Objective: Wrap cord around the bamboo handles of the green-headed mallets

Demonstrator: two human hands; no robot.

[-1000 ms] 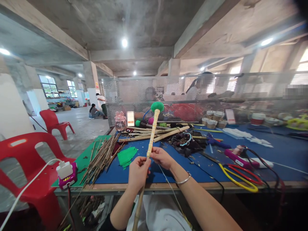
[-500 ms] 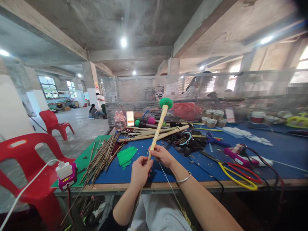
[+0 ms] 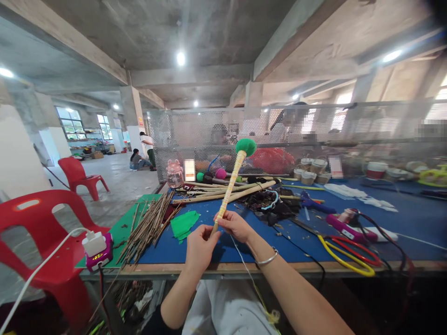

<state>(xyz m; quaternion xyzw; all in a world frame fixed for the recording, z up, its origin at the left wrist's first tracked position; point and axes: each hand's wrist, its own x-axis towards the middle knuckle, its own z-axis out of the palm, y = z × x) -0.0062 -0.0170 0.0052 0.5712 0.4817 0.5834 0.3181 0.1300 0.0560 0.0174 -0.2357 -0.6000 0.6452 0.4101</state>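
Observation:
Between my two hands a stick (image 3: 230, 187) wrapped in pale yellow strip rises at a tilt, topped by a round green head (image 3: 246, 147). My left hand (image 3: 201, 245) is closed round the bare lower end of the stick. Just above it, my right hand (image 3: 234, 224) pinches the stick where the wrapping ends. From below my right hand a thin pale strand (image 3: 248, 270) runs down to a yellowish tangle (image 3: 273, 317) by my lap. A green cloth piece (image 3: 185, 225) lies left of my hands on the blue table.
Thin brown twigs (image 3: 148, 228) lie in a bundle at left. Longer poles (image 3: 209, 193) and black scraps (image 3: 268, 204) are behind my hands. Yellow-and-red-handled scissors (image 3: 344, 255) lie right. A mesh screen (image 3: 195, 130) stands behind; a red chair (image 3: 35, 237) is at left.
The stick's green head has tipped slightly to the right and upward, while its lower end has shifted a little left with my left hand. Both hands keep hold.

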